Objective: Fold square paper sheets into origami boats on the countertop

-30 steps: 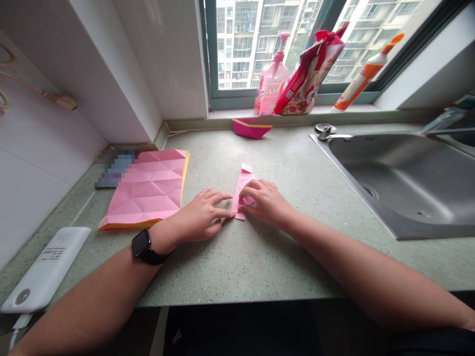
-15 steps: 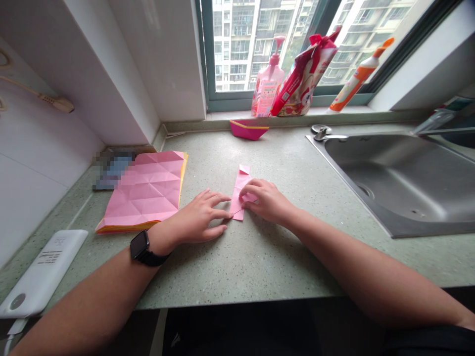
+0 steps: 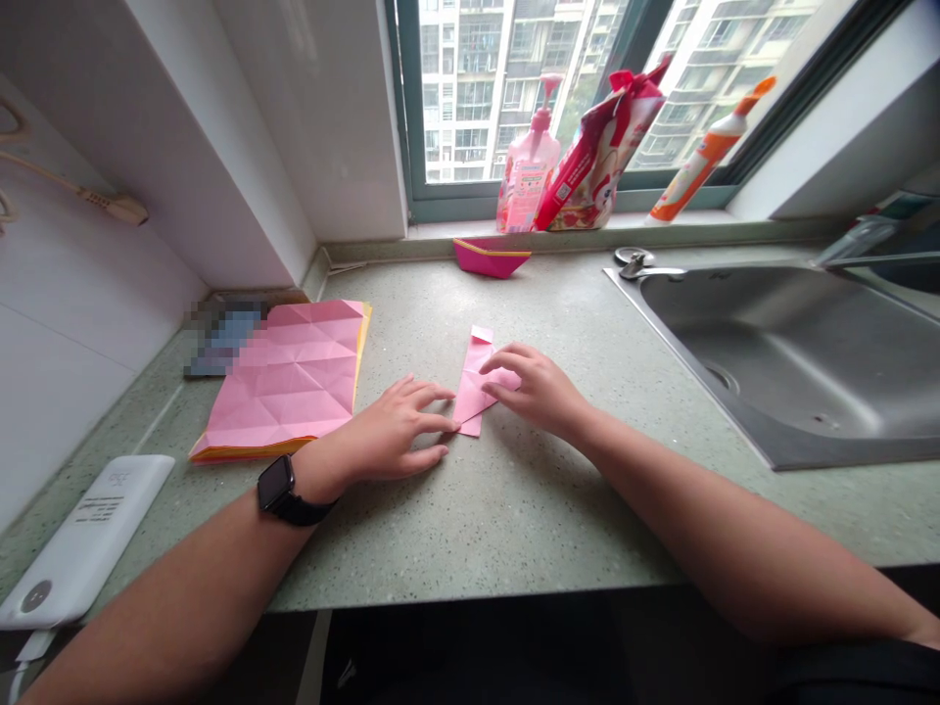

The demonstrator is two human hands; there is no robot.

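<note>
- While the left hand [image 3: 389,431] is lying spread on the speckled green countertop [image 3: 514,519], its fingertips [image 3: 450,423] are touching the lower end of a folded pink paper strip [image 3: 471,390], with nothing pinched.
- Working apart from the left, the right hand [image 3: 540,392] is resting its curled fingers [image 3: 503,384] on a flap angling out from the strip's right side, without clamping it.
- Lying between the hands, the strip is sitting near the middle of the countertop, well back from its front edge.
- Light, even pressure appears to be serving best here, with the left fingertips anchoring the strip's end so the paper is not sliding as the flap is smoothed.
- Near the left edge, a creased pink origami sheet [image 3: 286,377] with a yellow underside is lying beside the hands, and a white power bank [image 3: 84,543] is sitting by the front left corner.
- Along the back edge, a magenta paper boat [image 3: 491,258] is standing below a window sill holding a pink soap pump bottle [image 3: 525,171].
- To the right, a stainless steel sink [image 3: 793,362] is set into the countertop.
</note>
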